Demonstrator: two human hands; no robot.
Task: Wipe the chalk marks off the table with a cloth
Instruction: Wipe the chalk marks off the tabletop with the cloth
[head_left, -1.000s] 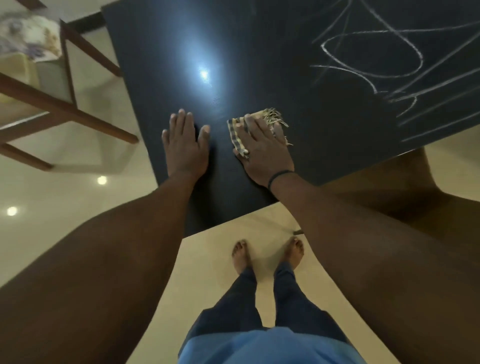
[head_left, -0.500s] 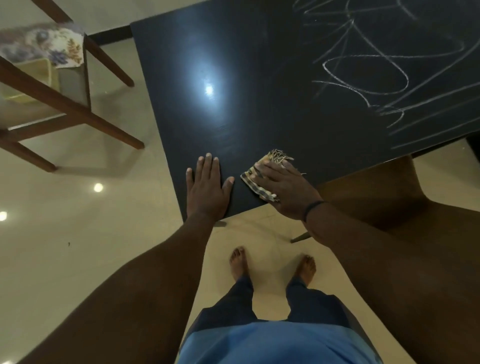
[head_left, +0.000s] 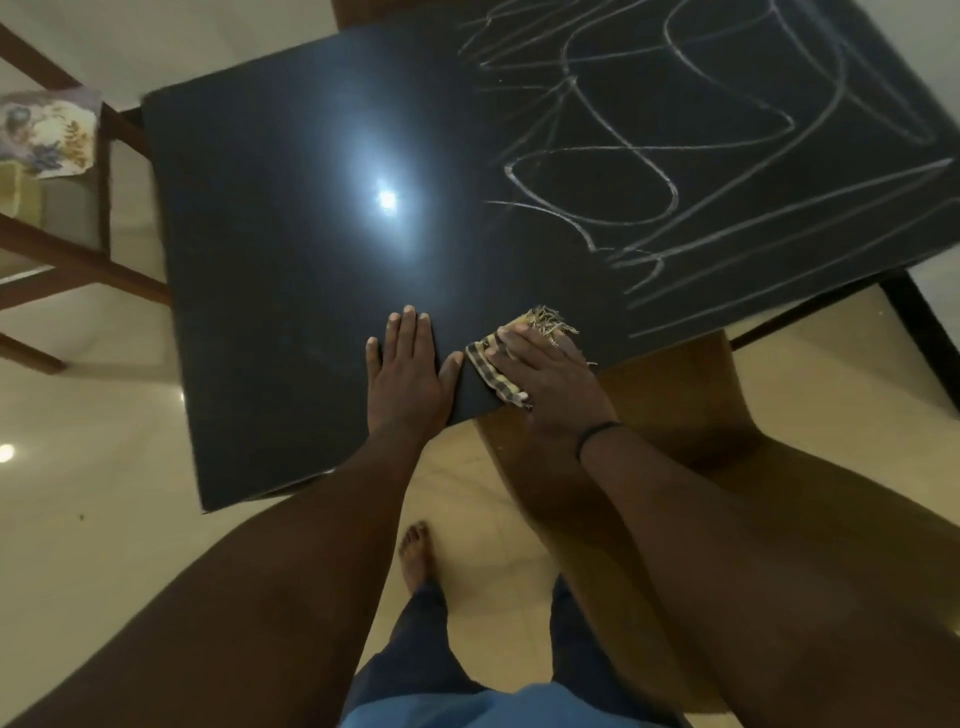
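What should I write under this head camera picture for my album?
Right hand presses a checked cloth on the dark table, left hand flat beside it, chalk marks unwiped.

glossy cream tile floor (head_left: 93, 519) w/ ceiling light spots bouncing off it, wooden chair (head_left: 78, 260) on left, floral cloth (head_left: 47, 132) draped on it, brown chair (head_left: 675, 415) near right

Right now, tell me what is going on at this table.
A person stands at a dark table, wiping chalk off it. The right hand presses a checked, fringed cloth flat near the table's near edge. The left hand rests flat on the tabletop beside it. The chalk marks cover the right part of the top, away from the cloth; the part around the hands shows none. A wooden chair sits tucked under the near edge.
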